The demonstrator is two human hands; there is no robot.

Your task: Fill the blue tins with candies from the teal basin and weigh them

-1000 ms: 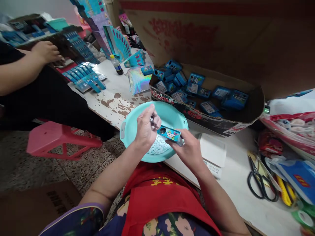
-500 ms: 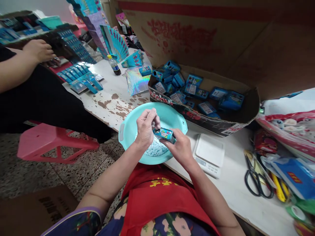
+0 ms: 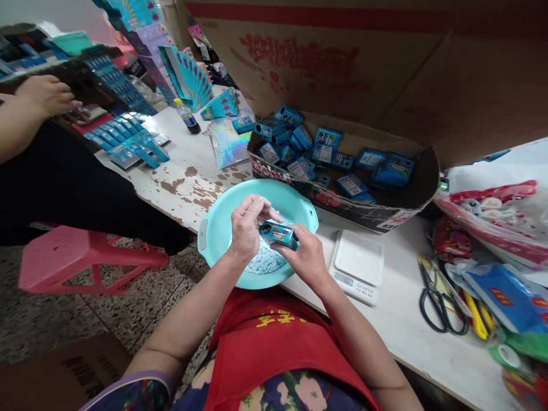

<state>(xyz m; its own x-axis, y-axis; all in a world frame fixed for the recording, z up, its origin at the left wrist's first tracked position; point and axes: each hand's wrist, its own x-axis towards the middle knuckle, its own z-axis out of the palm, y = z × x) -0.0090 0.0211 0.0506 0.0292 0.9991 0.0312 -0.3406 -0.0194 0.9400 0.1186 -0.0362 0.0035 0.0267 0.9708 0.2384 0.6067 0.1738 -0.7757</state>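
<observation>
My right hand (image 3: 305, 252) grips a small blue candy tin (image 3: 276, 233) with printed lettering, holding it tilted over a light-teal basin (image 3: 222, 208). Close against the tin's left end is my left hand (image 3: 247, 225), its fingers stretched out above the tin. Whether any candy lies in its palm is hidden. Below both hands, a heap of small pale-blue candies (image 3: 268, 261) covers part of the basin's bottom.
Behind the basin stands an open carton (image 3: 381, 220) with many blue tins. A white digital scale (image 3: 358, 262), scissors (image 3: 440, 305) and plastic bags lie rightward. At left are a soda bottle (image 3: 187, 117), a pink stool (image 3: 85, 257) and another person's hand (image 3: 47, 97).
The fingers of my left hand have gone from pinched together to stretched out over the tin. My right hand still holds the tin. The whole view has shifted slightly.
</observation>
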